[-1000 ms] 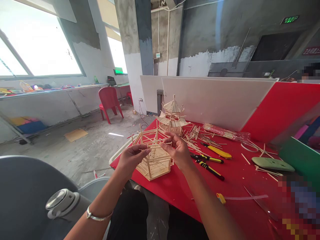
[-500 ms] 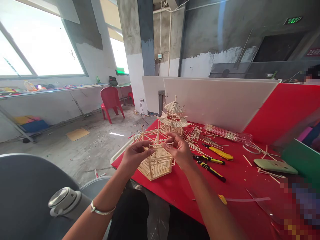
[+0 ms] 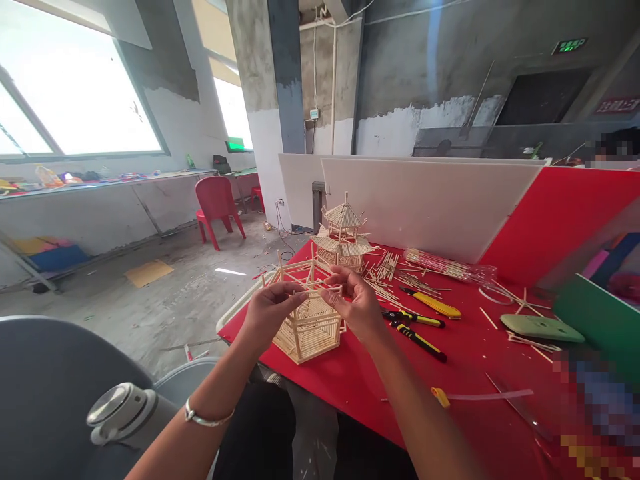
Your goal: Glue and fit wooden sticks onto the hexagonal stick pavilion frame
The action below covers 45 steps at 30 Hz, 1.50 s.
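A hexagonal frame built of thin wooden sticks (image 3: 320,340) stands at the near left corner of the red table, with a slatted floor and upright posts. Above its front upper rim, my left hand (image 3: 270,312) and my right hand (image 3: 356,305) pinch a short wooden stick (image 3: 314,291) from either end, thumbs against fingers. The stick lies roughly level; whether it touches the frame's posts I cannot tell. Just behind the frame rises a tiered stick pavilion (image 3: 344,241) with pointed, slatted roofs.
On the red table (image 3: 360,387) lie loose sticks (image 3: 387,267), a bagged stick bundle (image 3: 445,265), a yellow utility knife (image 3: 433,303), black-and-yellow pliers (image 3: 417,333) and a green oval case (image 3: 543,328). A white flask (image 3: 125,413) stands at lower left. A white board (image 3: 415,207) borders the table's back.
The view has shifted slightly, so the scene sits a little further left. Both hands keep their pinch on the stick, with only slight finger movement.
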### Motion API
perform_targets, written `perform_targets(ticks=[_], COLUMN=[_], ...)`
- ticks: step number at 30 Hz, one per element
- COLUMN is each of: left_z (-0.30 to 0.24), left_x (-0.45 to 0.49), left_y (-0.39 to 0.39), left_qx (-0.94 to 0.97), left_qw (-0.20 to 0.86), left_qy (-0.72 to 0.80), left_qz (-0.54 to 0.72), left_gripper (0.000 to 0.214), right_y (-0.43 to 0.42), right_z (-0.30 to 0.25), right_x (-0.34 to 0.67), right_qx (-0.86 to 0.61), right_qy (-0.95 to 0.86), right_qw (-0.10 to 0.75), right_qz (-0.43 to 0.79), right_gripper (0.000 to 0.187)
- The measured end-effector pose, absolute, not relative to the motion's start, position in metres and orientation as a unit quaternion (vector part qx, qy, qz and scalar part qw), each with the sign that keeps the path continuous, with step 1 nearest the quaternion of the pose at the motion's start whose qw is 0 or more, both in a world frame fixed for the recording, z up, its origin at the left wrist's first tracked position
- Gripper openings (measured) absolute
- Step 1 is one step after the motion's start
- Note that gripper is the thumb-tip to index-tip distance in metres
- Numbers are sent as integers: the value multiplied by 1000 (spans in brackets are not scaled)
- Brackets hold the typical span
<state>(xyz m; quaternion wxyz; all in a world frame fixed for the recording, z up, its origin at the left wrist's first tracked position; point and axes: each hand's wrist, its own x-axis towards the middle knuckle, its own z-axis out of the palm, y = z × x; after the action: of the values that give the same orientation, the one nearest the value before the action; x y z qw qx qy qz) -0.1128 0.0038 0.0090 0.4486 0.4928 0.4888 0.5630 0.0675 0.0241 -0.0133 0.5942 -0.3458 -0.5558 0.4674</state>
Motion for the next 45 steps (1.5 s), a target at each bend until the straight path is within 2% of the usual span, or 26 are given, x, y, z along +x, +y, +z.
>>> perform_targets(ticks=[10, 29, 37, 45], left_z=[12, 11, 16, 16], left_x=[-111, -116, -113, -114], left_y=[4, 7, 6, 6], left_qx=[488, 485, 489, 489], left_qw=[450, 448, 443, 435], left_qy=[487, 503, 510, 513], left_qz=[568, 558, 552, 556], left_gripper=[34, 36, 35, 32], right_y=[16, 18, 22, 22], right_z=[-16, -14, -5, -3], right_x=[82, 78, 82, 79], right_qx=[-394, -381, -397, -406], right_qy=[-564, -563, -596, -601], right_qw=[606, 619, 576, 585], right_qz=[398, 392, 394, 363], right_gripper=[43, 37, 36, 32])
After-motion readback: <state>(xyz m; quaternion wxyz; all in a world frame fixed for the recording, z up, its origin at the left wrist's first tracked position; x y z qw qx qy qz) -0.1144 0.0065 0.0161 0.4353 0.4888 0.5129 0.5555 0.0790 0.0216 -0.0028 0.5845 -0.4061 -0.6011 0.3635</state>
